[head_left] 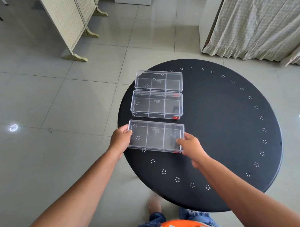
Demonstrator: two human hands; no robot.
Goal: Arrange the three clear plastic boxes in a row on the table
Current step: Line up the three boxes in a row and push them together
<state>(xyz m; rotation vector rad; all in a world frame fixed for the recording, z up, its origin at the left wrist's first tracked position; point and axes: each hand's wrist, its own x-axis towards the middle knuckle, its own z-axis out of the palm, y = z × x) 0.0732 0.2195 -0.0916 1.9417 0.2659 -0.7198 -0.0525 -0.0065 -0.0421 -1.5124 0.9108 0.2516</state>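
Three clear plastic boxes with inner dividers lie on the left side of a round black table [223, 122]. The far box [158, 81] and the middle box [156, 104] touch each other, one behind the other. The near box [156, 136] sits a small gap closer to me. My left hand [120, 139] grips its left end, and my right hand [190, 145] grips its front right corner. Whether this box rests on the table or hovers just above it, I cannot tell.
The table has a ring of small hole patterns near its rim, and its left edge runs just beside the boxes. A folding screen [72, 18] stands at the far left on the tiled floor. A cloth-covered unit [265, 12] is at the far right.
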